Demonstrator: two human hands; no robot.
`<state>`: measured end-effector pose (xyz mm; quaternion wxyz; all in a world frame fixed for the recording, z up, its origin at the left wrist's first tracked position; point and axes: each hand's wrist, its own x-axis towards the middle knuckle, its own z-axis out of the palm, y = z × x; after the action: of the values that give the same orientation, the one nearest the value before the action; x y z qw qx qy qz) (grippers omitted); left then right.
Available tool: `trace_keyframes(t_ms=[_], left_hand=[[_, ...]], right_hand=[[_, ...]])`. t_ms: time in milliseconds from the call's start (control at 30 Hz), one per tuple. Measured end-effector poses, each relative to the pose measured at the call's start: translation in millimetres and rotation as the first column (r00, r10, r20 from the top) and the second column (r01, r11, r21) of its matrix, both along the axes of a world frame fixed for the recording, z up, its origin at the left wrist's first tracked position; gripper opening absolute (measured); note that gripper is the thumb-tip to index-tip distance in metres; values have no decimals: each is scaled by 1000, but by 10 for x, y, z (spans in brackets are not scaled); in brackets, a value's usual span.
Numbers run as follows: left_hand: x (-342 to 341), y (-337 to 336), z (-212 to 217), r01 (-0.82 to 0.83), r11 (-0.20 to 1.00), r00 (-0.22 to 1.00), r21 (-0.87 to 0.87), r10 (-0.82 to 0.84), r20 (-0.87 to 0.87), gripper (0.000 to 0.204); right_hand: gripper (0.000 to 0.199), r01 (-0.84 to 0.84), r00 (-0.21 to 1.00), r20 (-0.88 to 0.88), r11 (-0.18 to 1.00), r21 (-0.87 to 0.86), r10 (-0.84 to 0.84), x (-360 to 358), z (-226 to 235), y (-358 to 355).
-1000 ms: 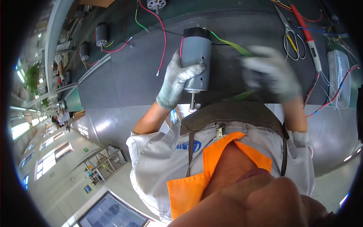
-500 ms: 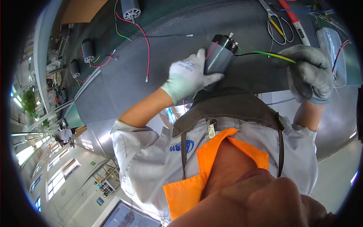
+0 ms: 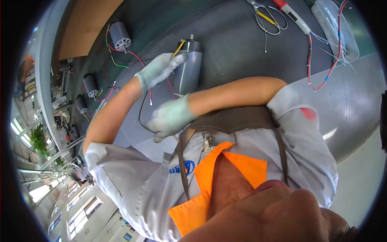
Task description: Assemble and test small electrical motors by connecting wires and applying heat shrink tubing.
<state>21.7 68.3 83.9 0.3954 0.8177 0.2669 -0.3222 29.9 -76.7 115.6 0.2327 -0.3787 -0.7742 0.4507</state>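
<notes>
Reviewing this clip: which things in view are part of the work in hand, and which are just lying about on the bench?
In hand:
- grey motor, lying on the bench
- left hand, gloved, on the motor's upper end by its yellow wire
- right hand, gloved, at the motor's lower end

Lying about:
- three smaller motors with wires, at left
- scissors
- red-handled tool
- clear plastic tray

Grey cylindrical motor [image 3: 187, 72] lying on dark mat, shaft pointing away.

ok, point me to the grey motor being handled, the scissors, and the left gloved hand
grey motor [image 3: 188, 70], head view, on the side of its cylindrical body
scissors [image 3: 268, 18], head view, on the yellow handle loops
left hand [image 3: 159, 70], head view, on the back of the glove
</notes>
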Motion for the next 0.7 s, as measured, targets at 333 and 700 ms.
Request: trace_keyframes(t_ms=[333,700], left_hand=[[-478,-420,-71,-355,910,913,-213,386,131,61],[57,-96,271,483,834,865,267,-501,1,40]], right_hand=[[32,399,392,574,695,598,-719,2338,-801,-1772],[16,530,568,418,704,473,-709,2279,-795,-1704]])
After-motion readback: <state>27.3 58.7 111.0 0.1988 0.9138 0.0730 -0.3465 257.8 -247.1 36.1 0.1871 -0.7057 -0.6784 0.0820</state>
